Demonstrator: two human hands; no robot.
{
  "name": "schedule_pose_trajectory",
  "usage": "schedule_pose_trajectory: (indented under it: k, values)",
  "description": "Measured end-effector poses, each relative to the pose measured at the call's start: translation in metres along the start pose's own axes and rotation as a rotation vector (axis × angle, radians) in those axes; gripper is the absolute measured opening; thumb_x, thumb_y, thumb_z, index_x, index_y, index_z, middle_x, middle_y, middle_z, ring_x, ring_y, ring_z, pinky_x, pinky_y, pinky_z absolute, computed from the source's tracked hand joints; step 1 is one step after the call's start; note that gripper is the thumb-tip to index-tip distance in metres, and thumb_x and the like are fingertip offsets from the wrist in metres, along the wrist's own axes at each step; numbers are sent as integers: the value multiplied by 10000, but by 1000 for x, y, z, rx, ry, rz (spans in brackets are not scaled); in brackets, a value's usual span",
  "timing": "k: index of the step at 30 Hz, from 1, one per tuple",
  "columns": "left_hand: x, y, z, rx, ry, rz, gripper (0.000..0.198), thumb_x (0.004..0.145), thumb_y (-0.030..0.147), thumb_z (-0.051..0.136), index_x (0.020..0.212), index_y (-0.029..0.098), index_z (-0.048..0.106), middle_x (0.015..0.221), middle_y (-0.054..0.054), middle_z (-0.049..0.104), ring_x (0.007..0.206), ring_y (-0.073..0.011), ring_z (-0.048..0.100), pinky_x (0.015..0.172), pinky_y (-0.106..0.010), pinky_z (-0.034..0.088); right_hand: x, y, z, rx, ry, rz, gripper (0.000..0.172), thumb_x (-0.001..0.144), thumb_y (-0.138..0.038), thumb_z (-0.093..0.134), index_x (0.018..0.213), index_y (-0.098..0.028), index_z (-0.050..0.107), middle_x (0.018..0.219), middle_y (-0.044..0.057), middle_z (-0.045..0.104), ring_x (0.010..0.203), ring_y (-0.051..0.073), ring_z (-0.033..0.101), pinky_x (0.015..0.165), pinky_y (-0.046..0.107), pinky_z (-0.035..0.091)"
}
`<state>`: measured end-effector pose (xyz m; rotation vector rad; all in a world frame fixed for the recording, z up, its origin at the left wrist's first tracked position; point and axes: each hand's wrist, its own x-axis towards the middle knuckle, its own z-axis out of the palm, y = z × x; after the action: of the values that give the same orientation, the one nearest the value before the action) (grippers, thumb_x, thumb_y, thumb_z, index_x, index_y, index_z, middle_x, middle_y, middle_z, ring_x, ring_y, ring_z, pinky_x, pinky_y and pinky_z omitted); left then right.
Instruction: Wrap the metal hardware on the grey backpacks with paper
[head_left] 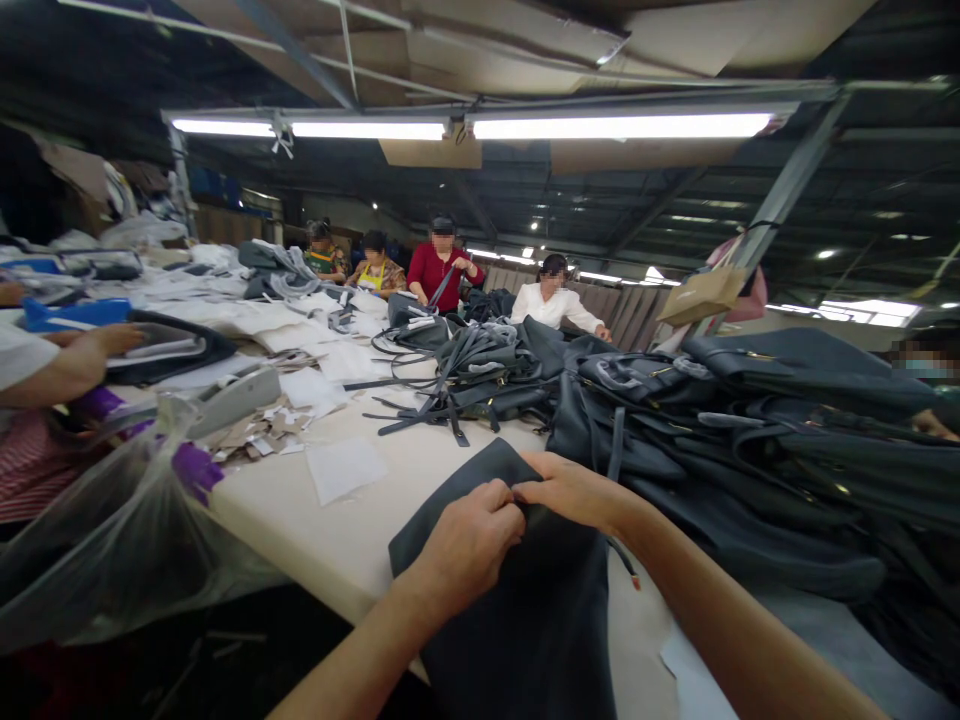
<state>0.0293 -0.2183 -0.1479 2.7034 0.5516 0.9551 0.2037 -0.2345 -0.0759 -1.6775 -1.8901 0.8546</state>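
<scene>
A dark blue-grey leather-like bag hangs over the near edge of the table in front of me. My left hand is closed in a pinch on its upper part, fingers curled in. Right beside it, my right hand grips the bag's upper right edge between thumb and fingers. Whatever lies under the fingertips is hidden. A thin dark strap end with a brownish tip sticks out below my right wrist.
Dark bags with zips and straps are heaped at the right. On the pale table lie white sheets and cardboard scraps. A clear plastic bag hangs at the left edge, near a co-worker's hand. Several people work beyond.
</scene>
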Motion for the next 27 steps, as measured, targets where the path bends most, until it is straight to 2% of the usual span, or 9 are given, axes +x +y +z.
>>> schedule_pose_trajectory:
  k: [3, 6, 8, 12, 14, 16, 19, 23, 27]
  values:
    - [4, 0, -1, 243, -95, 131, 226, 935, 106, 399, 851, 178, 596, 894, -69, 585, 811, -215, 520, 740, -327, 430, 1, -1, 0, -22, 10, -13, 258, 694, -174, 570, 914, -193, 703, 945, 17, 722, 951, 243, 611, 892, 359, 463]
    - [-3, -10, -17, 248, -155, 173, 232, 949, 112, 392, 891, 179, 607, 917, -68, 605, 817, -209, 530, 758, -317, 418, -1, -2, 0, -19, 4, -11, 275, 696, -178, 568, 936, -188, 703, 925, 17, 725, 908, 238, 625, 855, 357, 480]
    - [-16, -28, -39, 208, -195, 65, 225, 943, 136, 418, 876, 191, 625, 900, -59, 611, 802, -199, 541, 746, -301, 420, -3, -3, -1, -4, 12, -10, 276, 714, -188, 556, 951, -187, 697, 932, 20, 726, 895, 235, 634, 832, 353, 489]
    - [-49, -70, -82, 412, -180, -372, 332, 881, 377, 559, 617, 192, 636, 739, -96, 609, 802, -276, 567, 764, -392, 450, -3, -4, -3, 51, 16, -11, 292, 753, -204, 534, 1003, -193, 684, 965, 18, 732, 917, 224, 656, 832, 332, 500]
    - [-58, -74, -90, 437, -148, -414, 295, 861, 339, 552, 619, 200, 645, 745, -106, 633, 824, -301, 588, 797, -442, 462, 0, -5, -4, 67, 7, -5, 310, 757, -207, 541, 1033, -195, 683, 966, 14, 737, 923, 219, 662, 826, 321, 504]
    - [-58, -59, -83, 344, -104, -349, 229, 847, 209, 477, 797, 216, 700, 880, -113, 680, 920, -302, 610, 863, -454, 470, 3, -6, -3, 67, 1, 7, 321, 762, -212, 549, 1051, -203, 687, 973, 9, 739, 927, 216, 661, 818, 314, 504]
    - [-42, -13, -58, 84, -67, -113, 523, 788, 80, 405, 1229, 270, 614, 1303, -84, 605, 1202, -271, 537, 1029, -423, 420, 5, -11, -3, 54, -12, 25, 287, 786, -239, 542, 1026, -213, 699, 968, 4, 740, 910, 211, 657, 804, 313, 500]
    - [-5, 46, -14, -123, -178, 266, 472, 803, 54, 448, 1208, 233, 611, 1270, -92, 636, 1001, -253, 647, 910, -369, 498, -1, -23, -8, -5, 7, 58, 253, 856, -338, 499, 912, -195, 700, 923, 23, 726, 864, 219, 634, 777, 332, 482]
    - [38, 63, 32, 45, -179, 209, 417, 839, 28, 437, 1222, 83, 592, 1165, -201, 660, 812, -278, 679, 669, -372, 534, -5, -38, -15, -102, 3, 68, 316, 904, -391, 451, 769, -192, 656, 853, 28, 688, 850, 220, 606, 780, 333, 448]
